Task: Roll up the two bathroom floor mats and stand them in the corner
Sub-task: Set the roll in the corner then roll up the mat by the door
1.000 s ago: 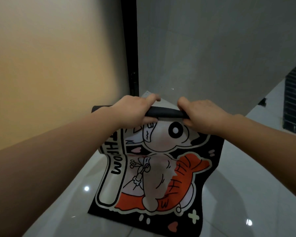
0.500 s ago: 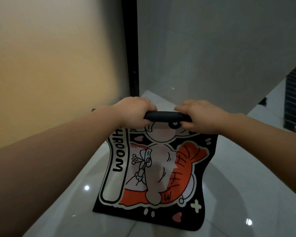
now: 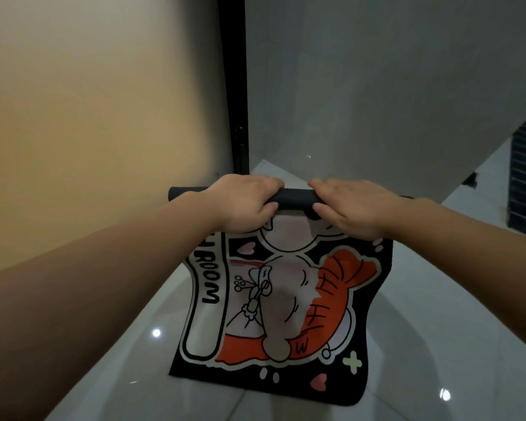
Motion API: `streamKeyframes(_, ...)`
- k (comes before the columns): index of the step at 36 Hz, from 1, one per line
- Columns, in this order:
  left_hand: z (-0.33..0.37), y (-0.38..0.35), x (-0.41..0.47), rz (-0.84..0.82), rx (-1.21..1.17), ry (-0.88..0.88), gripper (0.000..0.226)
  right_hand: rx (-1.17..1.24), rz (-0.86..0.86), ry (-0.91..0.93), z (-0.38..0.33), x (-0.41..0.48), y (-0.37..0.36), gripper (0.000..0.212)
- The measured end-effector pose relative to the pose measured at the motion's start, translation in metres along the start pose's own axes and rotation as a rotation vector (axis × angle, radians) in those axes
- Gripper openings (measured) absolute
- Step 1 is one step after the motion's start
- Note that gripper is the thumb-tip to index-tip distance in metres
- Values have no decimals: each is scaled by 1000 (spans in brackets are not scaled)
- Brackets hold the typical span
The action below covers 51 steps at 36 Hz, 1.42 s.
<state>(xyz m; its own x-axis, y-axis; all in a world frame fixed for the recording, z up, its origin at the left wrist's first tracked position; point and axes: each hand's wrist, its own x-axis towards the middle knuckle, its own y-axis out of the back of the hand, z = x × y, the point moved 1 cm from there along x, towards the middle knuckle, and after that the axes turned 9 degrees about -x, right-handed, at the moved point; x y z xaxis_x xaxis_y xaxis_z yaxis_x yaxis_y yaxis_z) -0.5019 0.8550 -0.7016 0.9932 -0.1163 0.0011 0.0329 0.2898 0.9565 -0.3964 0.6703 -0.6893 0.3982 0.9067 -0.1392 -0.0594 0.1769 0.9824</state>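
Black cartoon-print bath mat (image 3: 280, 302), part-rolled; roll axis 9-to-3 o'clock.
Left hand (image 3: 243, 202), right hand (image 3: 349, 208) clasp roll; tail toward 6 on glossy white tile floor (image 3: 438, 344), grey wall (image 3: 377, 86) at 12.

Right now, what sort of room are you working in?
Probably a bathroom or its entry: glossy pale floor tiles, a plain grey wall meeting a dark door frame, and the mat in both hands reads "ROOM".

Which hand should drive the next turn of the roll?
Neither alone. Left hand and right hand both grip the rolled part of the mat on either side of its middle; the right likely has more roll overhanging beyond it.
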Motion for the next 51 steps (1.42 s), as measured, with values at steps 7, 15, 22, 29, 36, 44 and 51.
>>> streamKeyframes(7, -2, -1, 0, -28, -8, 95, 24, 17, -23, -22, -1, 2, 1, 22)
streamKeyframes(15, 2, -2, 4, -73, -61, 179, 21, 100, -33, -59, -7, 3, 0, 17)
streamKeyframes(22, 8, -5, 2, -17, 47, 30, 30, 154, -289, -91, 0, 14, 5, 44)
streamKeyframes(29, 8, -2, 2, -40, 147, -6, 29, 294, -258, -72, -3, 17, -4, 16)
streamKeyframes(36, 0, 2, 4, -312, -347, 275, 43, -127, 97, 46, -18, 8, 4, 17)
streamKeyframes(44, 5, -5, 0, -133, -29, 148, 16, -193, 110, 68, -20, 4, 5, 32)
streamKeyframes(51, 7, -18, -5, 173, 271, -20, 22, 253, -206, -49, -14, 12, -1, 19)
